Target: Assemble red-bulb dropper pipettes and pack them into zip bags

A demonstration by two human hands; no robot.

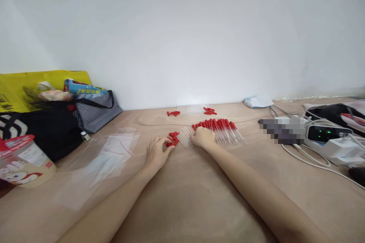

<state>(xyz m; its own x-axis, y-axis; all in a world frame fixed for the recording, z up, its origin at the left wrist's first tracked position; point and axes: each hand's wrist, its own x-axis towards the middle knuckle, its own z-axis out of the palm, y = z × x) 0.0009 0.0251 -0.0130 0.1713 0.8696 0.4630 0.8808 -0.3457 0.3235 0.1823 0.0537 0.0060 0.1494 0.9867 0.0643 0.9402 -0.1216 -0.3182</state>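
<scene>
My left hand [156, 152] rests on the wooden table [182, 205] with its fingertips pinched on a red rubber cap from a small pile of red caps [172, 138]. My right hand [203, 137] is curled over the near end of a bunch of clear glass tubes [186, 138]. Just right of that hand lies a row of assembled droppers with red caps [221, 126]. Farther back sit two more small clusters of red caps [173, 113] [210, 111] with clear tubes [195, 110] between them.
Clear zip bags [110, 155] lie at the left. Bags and a yellow sack [42, 110] crowd the far left, with a snack packet [23, 163] in front. At right are a white device with green lights [327, 136], cables and a black pouch [333, 112].
</scene>
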